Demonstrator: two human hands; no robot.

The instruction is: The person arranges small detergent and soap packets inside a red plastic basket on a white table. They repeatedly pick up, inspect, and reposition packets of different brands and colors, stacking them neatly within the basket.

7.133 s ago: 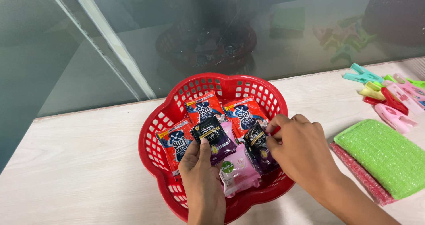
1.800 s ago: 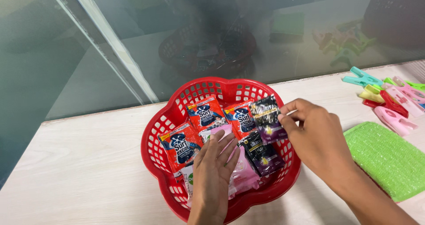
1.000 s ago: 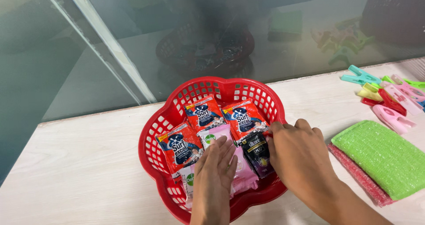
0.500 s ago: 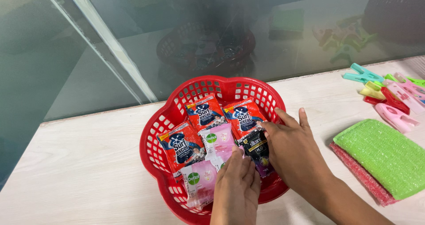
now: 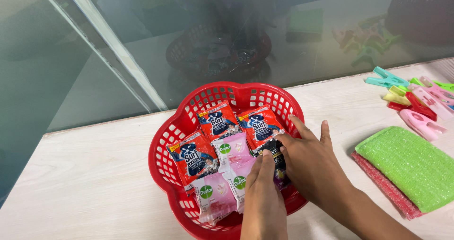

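A red plastic basket (image 5: 163, 143) with a scalloped rim sits mid-table. Inside lie three red-and-blue detergent sachets (image 5: 218, 122), three pink soap sachets (image 5: 231, 148) and a black sachet (image 5: 275, 150). My left hand (image 5: 265, 195) reaches in from the near side, its flat fingertips pressing on the black sachet. My right hand (image 5: 314, 167) lies over the basket's right part with fingers spread. Its thumb touches the same black sachet, and its palm hides whatever lies beneath.
A green scrub pad (image 5: 409, 167) lies on a pink one (image 5: 378, 185) at the right. Several coloured clothes pegs (image 5: 416, 103) are scattered at the far right. A glass pane (image 5: 142, 41) runs along the table's far edge, reflecting the basket.
My right hand set a lifted black sachet down in the basket's right part. My left hand slid right off the pink sachets onto the black one, uncovering the pink ones.
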